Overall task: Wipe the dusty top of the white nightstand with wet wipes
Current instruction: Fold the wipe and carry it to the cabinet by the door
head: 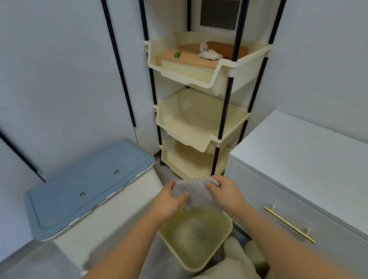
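Wipe point(195, 192) pinched by left hand point(168, 201) and right hand point(224, 190), held over bin point(223, 240), likely for disposal. Nightstand point(309, 153) just right.

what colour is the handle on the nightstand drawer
Gold, a slim brass-like bar handle, seen in the head view.

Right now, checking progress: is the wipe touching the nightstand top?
No. Both hands, left and right, hold the wipe above the bin, apart from the nightstand.
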